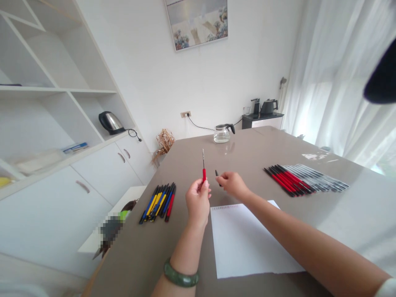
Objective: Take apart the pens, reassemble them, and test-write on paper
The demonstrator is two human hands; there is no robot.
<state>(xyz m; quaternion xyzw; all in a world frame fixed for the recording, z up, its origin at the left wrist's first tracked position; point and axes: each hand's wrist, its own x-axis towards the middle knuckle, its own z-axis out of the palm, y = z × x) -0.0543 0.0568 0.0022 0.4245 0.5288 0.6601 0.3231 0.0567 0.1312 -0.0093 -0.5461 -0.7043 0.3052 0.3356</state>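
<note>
My left hand (198, 200), a green bangle on its wrist, is closed round a red pen barrel (204, 175) held upright. A thin refill (203, 157) sticks up out of the barrel's top. Just to the right, my right hand (232, 184) pinches a small black pen part (218, 176), apart from the refill. Below both hands lies a white sheet of paper (244, 243) with a row of small marks along its top edge. At left is a pile of blue, yellow and red pens (157, 202). Red and black pens (284, 180) lie in a row at right.
Beside the red pens lie several clear refills or tubes (321, 176). A glass pot (222, 134) stands at the table's far end. White scraps (314, 156) lie near the right edge. Shelves with a kettle (111, 123) line the left wall.
</note>
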